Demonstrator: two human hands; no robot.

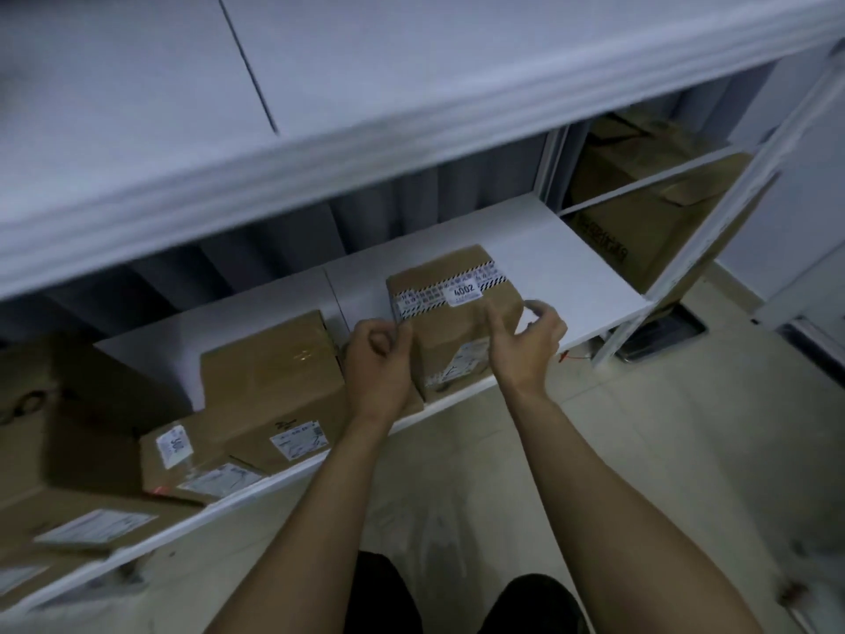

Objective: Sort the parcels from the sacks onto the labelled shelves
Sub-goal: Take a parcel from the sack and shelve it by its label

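A brown cardboard parcel (457, 322) with striped tape and a white label reading 4002 stands on the white lower shelf (571, 267), near its front edge. My left hand (379, 359) is curled into a fist against the parcel's left side, with nothing inside the fingers. My right hand (526, 340) has its thumb up on the parcel's front face and its fingers curled round the right front corner. The parcel's lower left corner is hidden behind my left hand.
Other cardboard parcels (274, 377) with shipping labels fill the shelf to the left. A white upper shelf (320, 167) overhangs at head level. Large boxes (649, 221) sit in the bay to the right. A pale tiled floor (640, 427) lies below.
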